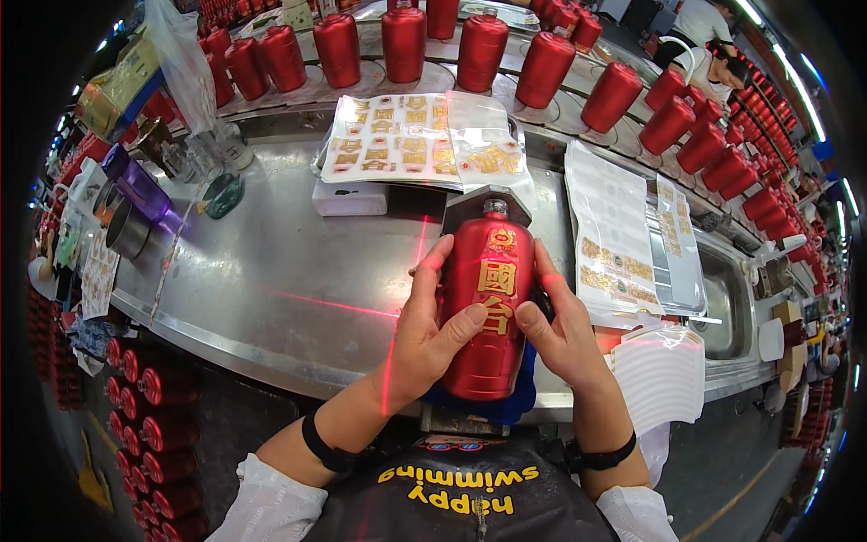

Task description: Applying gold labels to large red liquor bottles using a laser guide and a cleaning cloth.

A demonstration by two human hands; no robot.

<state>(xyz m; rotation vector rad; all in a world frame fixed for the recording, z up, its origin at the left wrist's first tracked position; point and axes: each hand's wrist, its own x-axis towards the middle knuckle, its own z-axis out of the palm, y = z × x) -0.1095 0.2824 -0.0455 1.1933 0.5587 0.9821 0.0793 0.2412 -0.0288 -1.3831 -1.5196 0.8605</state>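
Red bottle (480,366) dead centre, neck pointing away, snug between both hands! Left hand (432,330) clasps its left side, thumb by the gold lettering; right hand (567,332) grips the right, thumb forward. Blue cloth (521,402) peeks out beneath, label sheets (397,135) beyond.

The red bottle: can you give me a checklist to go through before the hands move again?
1. Left hand touching the red bottle: ok, on its left side.
2. Right hand touching it: ok, on its right side.
3. Gold lettering facing the person: ok.
4. Lettering's edges stuck flat: cannot tell, too small.
5. Sticker sheet away from the hands: ok, lying beyond them.
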